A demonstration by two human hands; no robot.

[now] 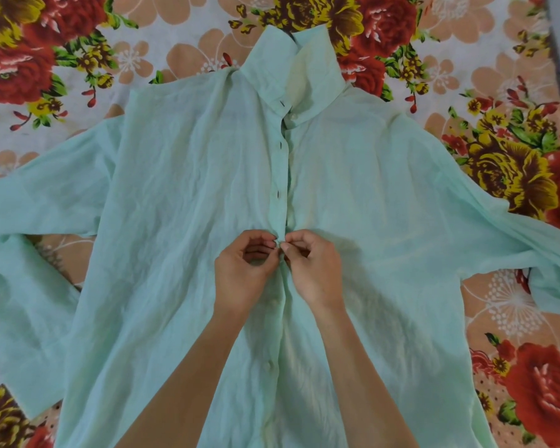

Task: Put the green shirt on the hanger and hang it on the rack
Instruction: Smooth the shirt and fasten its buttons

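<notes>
We see a green shirt (pixel 181 176) lying flat, front side up, on a sheet (pixel 498 76) with big red and yellow flowers. We cannot tell if a bed or the floor is under the sheet.

On the left, one sleeve (pixel 36 202) goes out to the side and bends down toward us. The cloth is thin and full of small wrinkles.

In the middle, the collar (pixel 291 69) stands up at the far end, and something dark peeks out at its top — we cannot tell what it is. A row of small buttons (pixel 279 193) runs down the front strip.

Our left hand (pixel 244 270) and right hand (pixel 316 270) meet on that strip, about halfway down the shirt. Both are curled narrow, with thumbs and fingertips (pixel 272 244) pinching the cloth at one spot — the tips of the two hands almost touch. The cloth bunches up a little there. Another button (pixel 269 365) shows lower down, between our bare arms.

On the right, the other sleeve (pixel 511 227) stretches out to the edge of the view, over the flowers.
</notes>
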